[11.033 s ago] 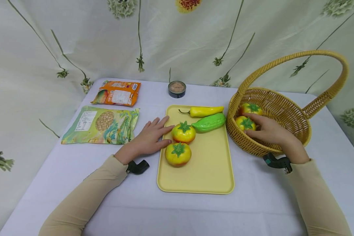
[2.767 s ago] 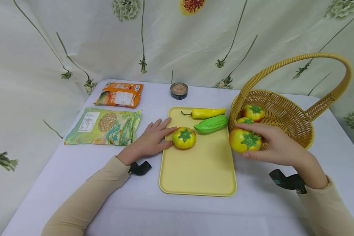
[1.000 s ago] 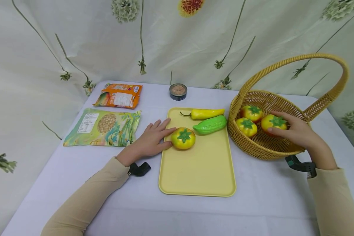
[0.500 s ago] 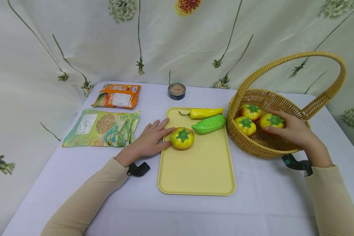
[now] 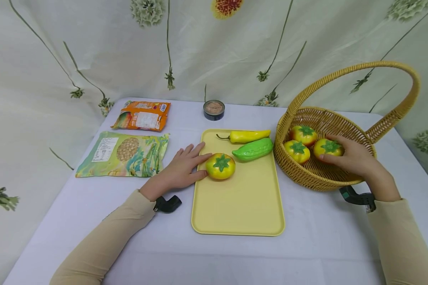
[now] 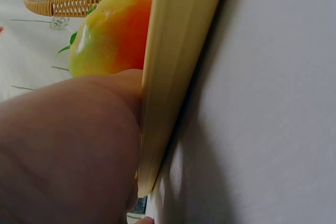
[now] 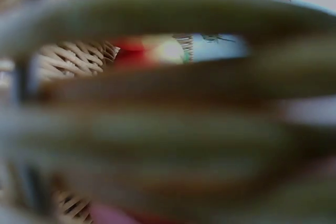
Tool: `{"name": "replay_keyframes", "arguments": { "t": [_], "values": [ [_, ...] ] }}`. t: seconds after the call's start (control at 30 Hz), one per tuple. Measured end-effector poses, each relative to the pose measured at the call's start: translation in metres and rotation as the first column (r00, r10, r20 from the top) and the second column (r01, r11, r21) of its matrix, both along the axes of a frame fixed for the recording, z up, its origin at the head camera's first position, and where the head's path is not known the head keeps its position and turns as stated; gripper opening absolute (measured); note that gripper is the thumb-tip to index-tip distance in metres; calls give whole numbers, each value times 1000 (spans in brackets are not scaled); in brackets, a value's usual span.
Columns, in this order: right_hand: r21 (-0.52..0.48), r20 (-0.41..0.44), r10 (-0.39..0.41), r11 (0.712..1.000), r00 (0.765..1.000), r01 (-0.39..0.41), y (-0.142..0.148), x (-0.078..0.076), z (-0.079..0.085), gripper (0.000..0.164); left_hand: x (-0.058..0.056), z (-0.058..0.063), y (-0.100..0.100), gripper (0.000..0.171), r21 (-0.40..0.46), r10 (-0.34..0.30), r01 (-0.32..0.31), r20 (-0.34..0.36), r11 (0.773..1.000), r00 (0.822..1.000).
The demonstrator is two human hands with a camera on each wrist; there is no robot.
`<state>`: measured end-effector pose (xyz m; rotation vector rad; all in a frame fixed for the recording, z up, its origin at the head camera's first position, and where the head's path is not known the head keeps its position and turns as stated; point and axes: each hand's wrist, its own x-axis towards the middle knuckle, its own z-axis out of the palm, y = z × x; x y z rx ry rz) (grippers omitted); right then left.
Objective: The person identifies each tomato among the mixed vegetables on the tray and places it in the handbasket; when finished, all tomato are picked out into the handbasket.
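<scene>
My right hand [image 5: 356,159] is inside the wicker basket [image 5: 319,184], thumb and fingers around a yellow-red tomato [image 5: 329,147] with a green star-shaped top. Two similar tomatoes, a rear tomato [image 5: 303,135] and a front tomato [image 5: 297,152], lie to its left in the basket. Across the tray's left edge rests my left hand [image 5: 181,168], fingers spread, its fingertips at or near another tomato [image 5: 220,166] on the yellow tray [image 5: 239,209]. The left wrist view has that tomato [image 6: 113,32] beyond the tray rim [image 6: 170,51]. Blurred basket strands [image 7: 157,135] block most of the right wrist view.
A yellow pepper [image 5: 249,136] and a green bumpy vegetable [image 5: 253,149] lie at the tray's top right. Behind the tray stands a round tin [image 5: 214,110]. An orange packet [image 5: 142,115] and a green bag [image 5: 123,155] are at left. The basket's tall handle [image 5: 356,69] arches above it.
Since the oldest frame, my right hand has carried the tray's front tomato into the basket, to the right of the other two. Over the last second it stays almost still. My left hand keeps its place.
</scene>
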<state>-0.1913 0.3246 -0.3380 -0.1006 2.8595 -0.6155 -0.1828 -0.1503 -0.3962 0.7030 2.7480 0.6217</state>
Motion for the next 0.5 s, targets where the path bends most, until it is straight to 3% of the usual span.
{"name": "replay_keyframes", "arguments": {
  "t": [0.5],
  "values": [
    [46, -19, -32, 998, 999, 33, 1, -1, -2, 85, 1, 1, 0, 59, -1, -3, 3, -1, 1000, 1000]
  ]
}}
